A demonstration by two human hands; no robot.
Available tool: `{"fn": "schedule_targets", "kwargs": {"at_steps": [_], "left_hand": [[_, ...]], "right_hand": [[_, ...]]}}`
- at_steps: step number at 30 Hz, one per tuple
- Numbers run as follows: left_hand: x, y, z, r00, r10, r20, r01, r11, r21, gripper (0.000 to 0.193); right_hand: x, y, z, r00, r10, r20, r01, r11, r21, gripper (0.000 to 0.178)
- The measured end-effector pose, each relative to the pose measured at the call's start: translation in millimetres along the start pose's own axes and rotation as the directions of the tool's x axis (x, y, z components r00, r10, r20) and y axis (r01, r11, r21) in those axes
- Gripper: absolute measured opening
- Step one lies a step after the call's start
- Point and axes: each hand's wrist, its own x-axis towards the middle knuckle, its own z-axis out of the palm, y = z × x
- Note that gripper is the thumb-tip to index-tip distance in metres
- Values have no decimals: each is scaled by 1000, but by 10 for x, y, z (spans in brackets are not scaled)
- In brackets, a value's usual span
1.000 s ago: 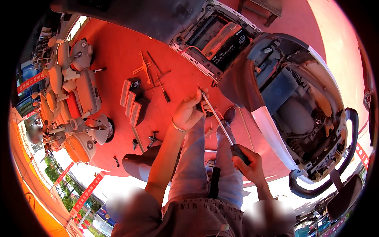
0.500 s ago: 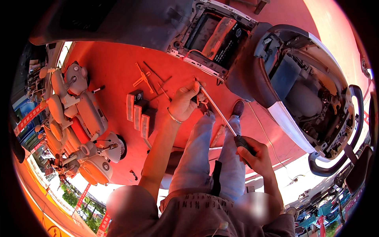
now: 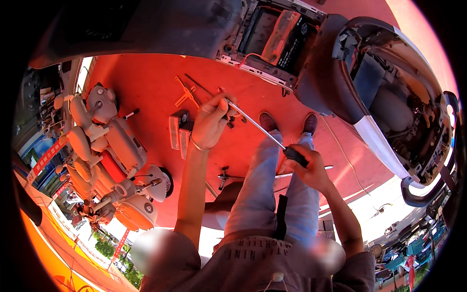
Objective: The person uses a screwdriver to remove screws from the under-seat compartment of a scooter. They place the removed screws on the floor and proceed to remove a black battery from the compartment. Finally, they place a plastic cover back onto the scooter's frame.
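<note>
My right hand (image 3: 314, 170) is closed round the dark handle of a long screwdriver (image 3: 258, 125), whose bright shaft slants up and left across my legs. Near its far end is my left hand (image 3: 209, 124), with the fingers pinched together round something small and dark that they mostly hide. The tip meets or passes just by those fingers; I cannot tell which. Ahead of my feet stands a scooter body with an uncovered bay (image 3: 253, 36). In the bay sits a black battery (image 3: 296, 47) with an orange-brown side.
Several boxy batteries (image 3: 179, 129) rest on the red floor (image 3: 146, 78), beside an orange tool (image 3: 186, 92) and thin rods. Parked scooters (image 3: 116, 141) crowd the left. At the right, an opened scooter shell (image 3: 384, 97) shows its inner parts. A thin cable (image 3: 340, 146) trails across the floor.
My left hand has moved left and slightly nearer. My right hand has risen a little, so the screwdriver lies at a flatter slant. The view has shifted, and my feet show more fully.
</note>
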Motion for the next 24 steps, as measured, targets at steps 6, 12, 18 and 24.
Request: {"fn": "schedule_targets", "kwargs": {"at_steps": [6,12,18,24], "left_hand": [[-82,193,-231,995,84,-59,-58,937,344,25],[-146,331,-200,994,104,-35,-71,852,519,26],[-182,246,-165,994,5,-105,20,972,233,24],[-200,118,-197,998,-28,-51,24,996,-89,26]], "right_hand": [[56,-30,18,954,149,261,-217,941,258,23],[51,-54,-20,841,231,489,-479,739,475,27],[11,-16,58,906,157,392,-328,847,419,27],[19,-12,125,955,137,262,-203,949,243,24]]}}
